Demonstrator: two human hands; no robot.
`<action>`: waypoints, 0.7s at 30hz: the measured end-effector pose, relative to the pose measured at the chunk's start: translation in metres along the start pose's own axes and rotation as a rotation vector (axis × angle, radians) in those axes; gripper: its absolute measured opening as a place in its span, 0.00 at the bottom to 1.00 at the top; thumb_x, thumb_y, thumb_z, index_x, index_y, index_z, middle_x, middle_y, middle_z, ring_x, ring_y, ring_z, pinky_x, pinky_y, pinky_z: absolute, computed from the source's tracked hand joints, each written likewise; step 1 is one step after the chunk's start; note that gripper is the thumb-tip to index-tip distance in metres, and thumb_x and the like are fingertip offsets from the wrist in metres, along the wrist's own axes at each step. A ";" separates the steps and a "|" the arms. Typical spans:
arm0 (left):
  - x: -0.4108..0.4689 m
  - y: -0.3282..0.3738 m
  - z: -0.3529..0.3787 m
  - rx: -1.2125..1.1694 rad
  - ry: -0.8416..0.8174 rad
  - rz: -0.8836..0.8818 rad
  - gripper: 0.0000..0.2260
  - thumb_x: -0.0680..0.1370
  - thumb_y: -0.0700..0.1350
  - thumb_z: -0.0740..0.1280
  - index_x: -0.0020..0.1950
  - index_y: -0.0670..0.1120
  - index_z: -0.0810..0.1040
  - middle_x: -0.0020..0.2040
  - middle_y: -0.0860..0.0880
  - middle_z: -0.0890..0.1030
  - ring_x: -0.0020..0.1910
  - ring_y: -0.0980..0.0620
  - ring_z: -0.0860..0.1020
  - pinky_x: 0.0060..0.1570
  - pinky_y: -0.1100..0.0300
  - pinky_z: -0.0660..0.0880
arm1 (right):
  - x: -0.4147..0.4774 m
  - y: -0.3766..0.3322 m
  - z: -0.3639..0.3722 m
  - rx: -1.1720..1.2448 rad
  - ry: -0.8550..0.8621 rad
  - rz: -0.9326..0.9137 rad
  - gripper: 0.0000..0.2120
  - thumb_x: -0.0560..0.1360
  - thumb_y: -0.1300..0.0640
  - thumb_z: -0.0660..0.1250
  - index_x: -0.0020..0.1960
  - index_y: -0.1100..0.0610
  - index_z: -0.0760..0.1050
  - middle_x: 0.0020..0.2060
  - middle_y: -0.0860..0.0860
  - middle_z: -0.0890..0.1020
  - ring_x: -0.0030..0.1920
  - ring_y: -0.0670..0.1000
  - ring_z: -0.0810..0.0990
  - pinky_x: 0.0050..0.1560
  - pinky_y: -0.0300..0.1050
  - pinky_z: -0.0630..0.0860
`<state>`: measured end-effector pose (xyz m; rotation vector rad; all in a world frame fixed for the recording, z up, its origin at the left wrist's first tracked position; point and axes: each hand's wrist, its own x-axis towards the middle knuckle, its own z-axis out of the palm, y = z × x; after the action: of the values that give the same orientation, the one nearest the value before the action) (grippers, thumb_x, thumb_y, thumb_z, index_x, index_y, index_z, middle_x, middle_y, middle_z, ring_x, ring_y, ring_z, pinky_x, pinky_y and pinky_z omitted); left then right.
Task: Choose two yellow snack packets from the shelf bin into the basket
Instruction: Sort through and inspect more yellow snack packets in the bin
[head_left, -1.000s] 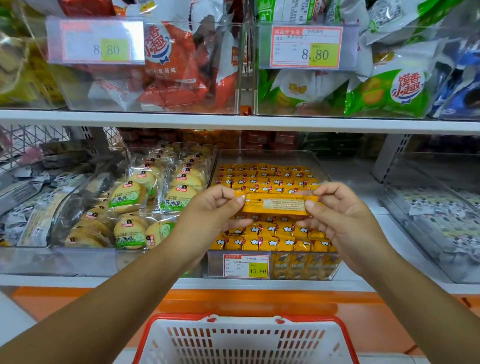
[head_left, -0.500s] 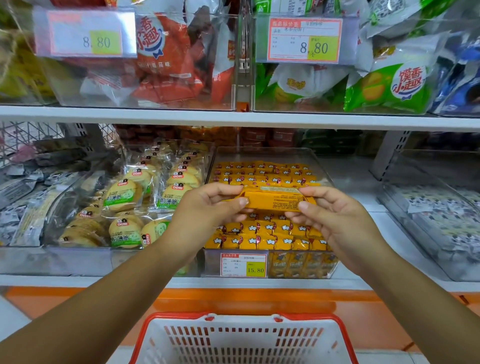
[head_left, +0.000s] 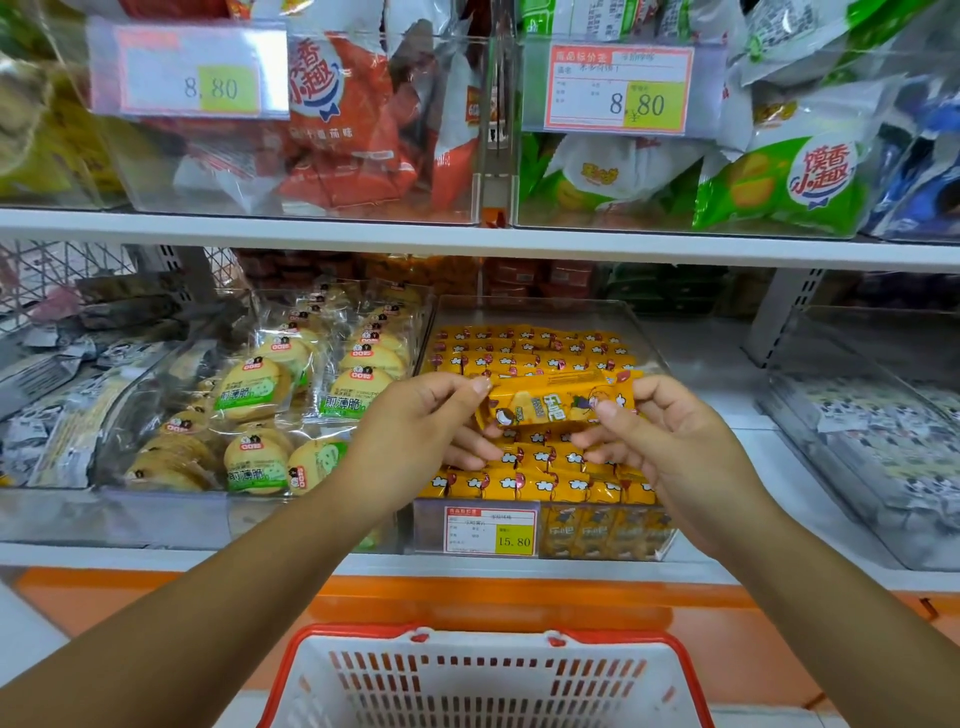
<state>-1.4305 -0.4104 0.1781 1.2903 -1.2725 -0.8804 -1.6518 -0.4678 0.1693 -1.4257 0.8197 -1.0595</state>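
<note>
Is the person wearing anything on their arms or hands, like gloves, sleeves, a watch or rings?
No. Both forearms are bare as far as the picture shows, with no sleeve edge in view. The left hand and right hand have no gloves, and no watch, bracelet or ring is visible. The fingernails look short and unpainted.

held packet (head_left: 561, 402): yellow-orange, cartoon print | bin packets (head_left: 535, 486): yellow, white-and-red marks | price tag (head_left: 489, 530): white, red border, yellow price patch | basket (head_left: 483, 680): white slotted lattice, red rim | shelf edge (head_left: 467, 592): orange
</note>
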 end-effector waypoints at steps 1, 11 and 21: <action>0.000 0.000 -0.001 0.038 -0.003 0.021 0.09 0.81 0.49 0.63 0.47 0.48 0.81 0.38 0.48 0.85 0.36 0.50 0.85 0.33 0.62 0.80 | 0.000 0.000 0.000 0.022 0.008 0.003 0.28 0.66 0.47 0.72 0.57 0.64 0.71 0.43 0.57 0.86 0.46 0.60 0.86 0.47 0.46 0.82; 0.012 -0.008 -0.036 0.965 0.186 0.434 0.12 0.78 0.50 0.70 0.61 0.52 0.82 0.57 0.55 0.82 0.58 0.56 0.76 0.59 0.62 0.69 | 0.023 -0.007 0.003 -0.088 0.141 -0.100 0.12 0.75 0.57 0.71 0.57 0.51 0.78 0.48 0.50 0.87 0.46 0.51 0.87 0.47 0.42 0.83; 0.023 -0.018 -0.056 1.170 0.165 0.369 0.20 0.77 0.55 0.61 0.62 0.46 0.82 0.59 0.51 0.83 0.61 0.47 0.76 0.60 0.48 0.71 | 0.120 -0.016 0.047 -0.800 -0.076 -0.195 0.05 0.79 0.48 0.67 0.52 0.39 0.72 0.46 0.41 0.81 0.44 0.45 0.81 0.43 0.43 0.79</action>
<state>-1.3691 -0.4254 0.1739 1.8309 -1.8848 0.3437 -1.5671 -0.5590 0.2049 -2.2367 1.1316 -0.8371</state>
